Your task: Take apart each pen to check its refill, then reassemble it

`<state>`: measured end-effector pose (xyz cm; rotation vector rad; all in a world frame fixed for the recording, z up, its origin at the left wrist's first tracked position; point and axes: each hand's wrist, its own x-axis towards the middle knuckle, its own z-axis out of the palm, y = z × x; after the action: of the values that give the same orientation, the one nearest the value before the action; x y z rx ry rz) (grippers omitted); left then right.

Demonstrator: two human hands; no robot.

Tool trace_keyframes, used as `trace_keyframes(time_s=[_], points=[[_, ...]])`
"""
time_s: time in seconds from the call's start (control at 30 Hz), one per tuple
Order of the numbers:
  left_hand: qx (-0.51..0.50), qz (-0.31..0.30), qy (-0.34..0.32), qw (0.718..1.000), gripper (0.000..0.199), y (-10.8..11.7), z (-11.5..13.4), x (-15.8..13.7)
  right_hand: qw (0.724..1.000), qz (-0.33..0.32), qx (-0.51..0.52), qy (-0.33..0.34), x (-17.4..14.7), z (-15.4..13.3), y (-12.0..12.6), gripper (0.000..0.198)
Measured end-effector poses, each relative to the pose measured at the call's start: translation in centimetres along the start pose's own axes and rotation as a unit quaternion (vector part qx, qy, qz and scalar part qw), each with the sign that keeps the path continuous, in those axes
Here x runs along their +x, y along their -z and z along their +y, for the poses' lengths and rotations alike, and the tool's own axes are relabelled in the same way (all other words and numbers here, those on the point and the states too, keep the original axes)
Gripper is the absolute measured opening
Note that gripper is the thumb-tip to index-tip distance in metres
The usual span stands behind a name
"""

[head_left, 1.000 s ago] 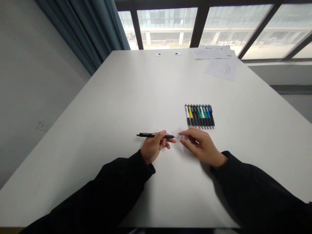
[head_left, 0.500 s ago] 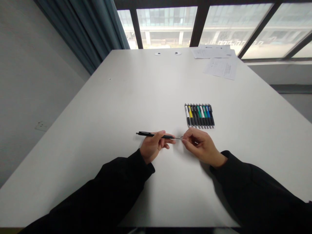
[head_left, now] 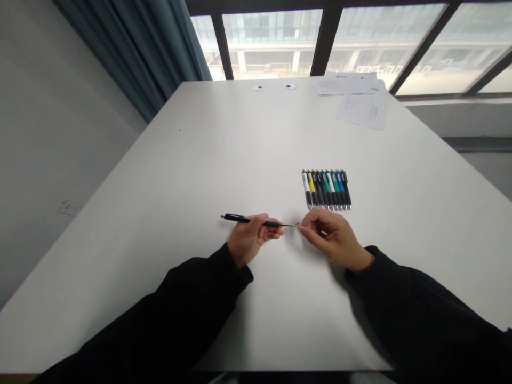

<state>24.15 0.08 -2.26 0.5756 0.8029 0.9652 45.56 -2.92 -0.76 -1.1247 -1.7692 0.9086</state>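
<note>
My left hand [head_left: 250,237] is closed around a black click pen [head_left: 236,217], its clicker end pointing left. From the pen's right end a thin refill [head_left: 288,225] sticks out bare. My right hand [head_left: 332,237] is pinched, thumb against forefinger, on a small silver pen tip [head_left: 297,225] at the refill's end. Part of that tip is hidden by the fingers. Just beyond my right hand lies a row of pens [head_left: 327,189] side by side, with white, yellow, black, green and blue barrels and black grips.
Both hands are above a white table [head_left: 152,213]. Paper sheets [head_left: 362,109] lie at its far right, and two small white oval pieces [head_left: 291,86] sit near the far edge. Windows and a blue curtain [head_left: 148,48] stand behind it.
My left hand has shifted slightly left with the pen, and more of the refill shows between it and my right hand. My right hand has hardly moved.
</note>
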Motion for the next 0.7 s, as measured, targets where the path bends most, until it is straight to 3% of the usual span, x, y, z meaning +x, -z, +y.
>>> trace_keyframes(time_s=[0.1, 0.33, 0.7], points=[[-0.003, 0.013, -0.006, 1.0, 0.027, 0.1, 0.1, 0.1, 1.0, -0.014, -0.021, -0.001, 0.3, 0.2, 1.1, 0.011], [-0.01, 0.053, -0.005, 0.999, 0.025, 0.0, 0.1, 0.2, 0.976, -0.13, -0.174, 0.024, 0.8, 1.5, 2.2, 0.012], [0.006, 0.059, 0.005, 0.998, 0.028, -0.2, 0.3, 0.1, 0.967, -0.111, -0.228, 0.01, 0.8, 1.8, 1.9, 0.012]])
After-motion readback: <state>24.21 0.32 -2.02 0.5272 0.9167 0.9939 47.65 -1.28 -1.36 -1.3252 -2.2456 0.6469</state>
